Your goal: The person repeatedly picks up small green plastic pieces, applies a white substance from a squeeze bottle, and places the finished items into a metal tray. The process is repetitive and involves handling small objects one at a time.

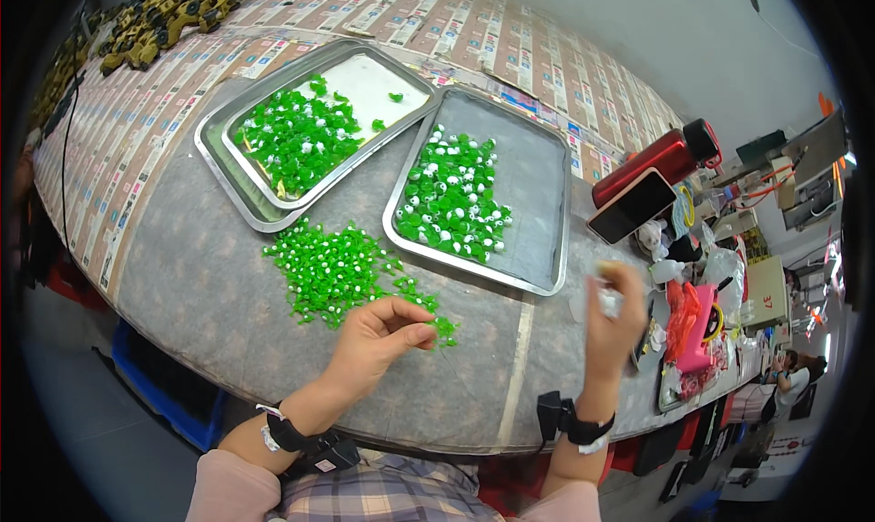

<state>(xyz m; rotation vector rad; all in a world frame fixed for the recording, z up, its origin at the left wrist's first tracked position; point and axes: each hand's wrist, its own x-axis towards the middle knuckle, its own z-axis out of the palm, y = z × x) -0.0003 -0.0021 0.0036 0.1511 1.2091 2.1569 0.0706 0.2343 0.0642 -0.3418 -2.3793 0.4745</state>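
My left hand (pixel 387 340) is closed in a pinch at the near edge of a loose pile of small green plastic pieces with white spots (pixel 328 271). Whatever is between its fingertips is too small to name. Farther right, my right hand (pixel 616 317) is raised off the table with thumb and fingers curled together, slightly blurred; its contents cannot be made out. Beyond the pile, a metal tray (pixel 533 194) holds green pieces with white, dark-dotted balls (pixel 456 194). To its left, a white-bottomed tray (pixel 365 77) nested in a larger one holds more green pieces (pixel 301 134).
A red bottle (pixel 652 165) lies behind a dark-screened phone (pixel 632 206) on the right. Past my right hand are a pink holder (pixel 700 326), a red plastic bag (pixel 681 314) and clutter. Yellow-brown toy vehicles (pixel 169 20) crowd the far left. A blue crate (pixel 169 385) stands below the table.
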